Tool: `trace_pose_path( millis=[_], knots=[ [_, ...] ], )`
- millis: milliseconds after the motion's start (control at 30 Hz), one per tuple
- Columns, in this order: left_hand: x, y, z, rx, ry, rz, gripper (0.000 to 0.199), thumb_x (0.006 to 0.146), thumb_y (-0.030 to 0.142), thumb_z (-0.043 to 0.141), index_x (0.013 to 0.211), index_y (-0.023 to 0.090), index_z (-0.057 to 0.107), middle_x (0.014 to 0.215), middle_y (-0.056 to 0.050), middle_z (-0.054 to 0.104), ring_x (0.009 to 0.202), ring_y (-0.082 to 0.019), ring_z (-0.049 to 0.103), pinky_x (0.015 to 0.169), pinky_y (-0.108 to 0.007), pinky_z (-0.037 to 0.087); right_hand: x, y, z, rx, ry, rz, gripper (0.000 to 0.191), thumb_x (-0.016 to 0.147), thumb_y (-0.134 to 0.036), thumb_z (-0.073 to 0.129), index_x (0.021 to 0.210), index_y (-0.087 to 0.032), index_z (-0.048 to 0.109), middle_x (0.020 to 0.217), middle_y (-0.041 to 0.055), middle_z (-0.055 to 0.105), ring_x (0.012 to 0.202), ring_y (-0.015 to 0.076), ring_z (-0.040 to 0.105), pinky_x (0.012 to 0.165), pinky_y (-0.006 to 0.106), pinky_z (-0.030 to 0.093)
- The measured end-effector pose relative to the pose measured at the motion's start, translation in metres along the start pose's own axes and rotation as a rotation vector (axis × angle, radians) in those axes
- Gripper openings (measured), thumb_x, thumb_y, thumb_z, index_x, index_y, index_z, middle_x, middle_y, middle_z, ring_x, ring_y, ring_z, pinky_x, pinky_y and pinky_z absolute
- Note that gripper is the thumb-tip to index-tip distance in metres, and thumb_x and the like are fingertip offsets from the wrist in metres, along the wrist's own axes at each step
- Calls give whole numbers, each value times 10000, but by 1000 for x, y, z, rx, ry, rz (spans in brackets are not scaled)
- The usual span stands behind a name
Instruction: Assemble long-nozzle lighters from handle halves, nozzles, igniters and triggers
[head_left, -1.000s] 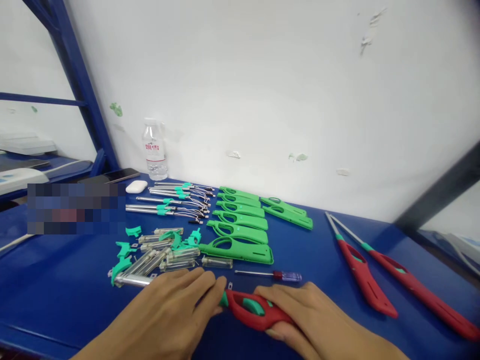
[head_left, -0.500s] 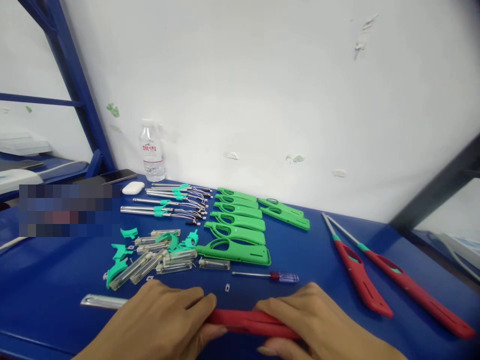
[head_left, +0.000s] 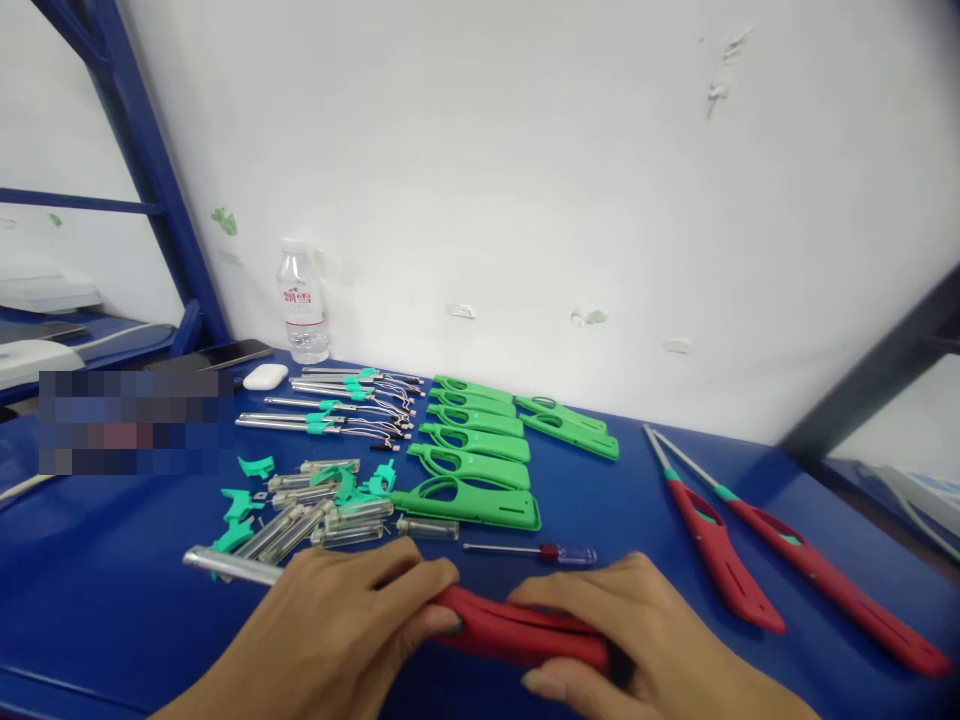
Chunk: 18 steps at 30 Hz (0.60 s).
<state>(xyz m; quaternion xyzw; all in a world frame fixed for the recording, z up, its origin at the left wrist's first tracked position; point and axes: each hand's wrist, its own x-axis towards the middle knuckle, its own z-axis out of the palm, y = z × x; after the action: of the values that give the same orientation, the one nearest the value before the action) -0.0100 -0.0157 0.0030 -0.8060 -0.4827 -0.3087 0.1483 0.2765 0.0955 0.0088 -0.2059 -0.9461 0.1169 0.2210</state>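
Observation:
Both of my hands hold a red lighter [head_left: 510, 632] near the table's front edge. My left hand [head_left: 352, 620] wraps round its left part, and a silver metal tube [head_left: 229, 566] sticks out to the left past that hand. My right hand [head_left: 615, 630] grips the right end between thumb and fingers. A dark seam runs along the red casing. Just beyond the hands lie a screwdriver [head_left: 532, 552] with a purple handle and a pile of clear fuel tanks [head_left: 352, 510] with teal triggers [head_left: 238, 503].
Green casing halves [head_left: 472, 443] lie in a column at the middle. Metal tubes with wires [head_left: 322, 422] lie behind the tanks. Two red lighters [head_left: 724, 560] rest at the right. A water bottle [head_left: 304, 305], a white case [head_left: 265, 377] and a phone [head_left: 236, 352] stand or lie near the wall.
The held lighter has tilted, so more of its red casing and seam shows. Its metal tube has risen and moved slightly right. My left hand has shifted up a little.

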Motion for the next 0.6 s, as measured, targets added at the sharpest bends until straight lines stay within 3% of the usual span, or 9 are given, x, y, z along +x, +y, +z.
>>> trace_pose_path(
  millis=[200, 333, 467, 600],
  knots=[
    [-10, 2, 10, 19, 122, -33, 463, 1320, 387, 308, 1314, 281, 758, 1071, -17, 891, 726, -168, 827, 620, -244, 607, 7, -2, 3, 43, 76, -30, 681, 1256, -758, 425, 1029, -315, 890, 874, -31, 913, 694, 171, 862, 683, 262, 630],
    [-9, 7, 13, 39, 113, -34, 425, 1328, 511, 363, 1339, 292, 726, 1052, 16, 901, 767, -161, 860, 679, -238, 633, 6, -6, -1, 73, 85, -24, 636, 1241, -770, 461, 1070, -334, 893, 901, -48, 917, 752, 164, 883, 738, 249, 641],
    [-3, 6, 7, -19, 81, -4, 403, 1338, 477, 327, 1278, 286, 675, 1017, 31, 899, 674, -136, 823, 616, -262, 590, 8, -8, -5, 79, 123, -18, 582, 1180, -829, 562, 1087, -375, 915, 953, -63, 937, 787, 177, 899, 753, 239, 670],
    [-2, 4, 3, -54, 63, 43, 349, 1341, 443, 354, 1314, 284, 663, 1053, 40, 909, 692, -135, 827, 626, -282, 584, 12, -10, -6, 47, 143, -55, 633, 1211, -818, 483, 1070, -377, 915, 958, -64, 942, 785, 181, 910, 704, 238, 678]
  ],
)
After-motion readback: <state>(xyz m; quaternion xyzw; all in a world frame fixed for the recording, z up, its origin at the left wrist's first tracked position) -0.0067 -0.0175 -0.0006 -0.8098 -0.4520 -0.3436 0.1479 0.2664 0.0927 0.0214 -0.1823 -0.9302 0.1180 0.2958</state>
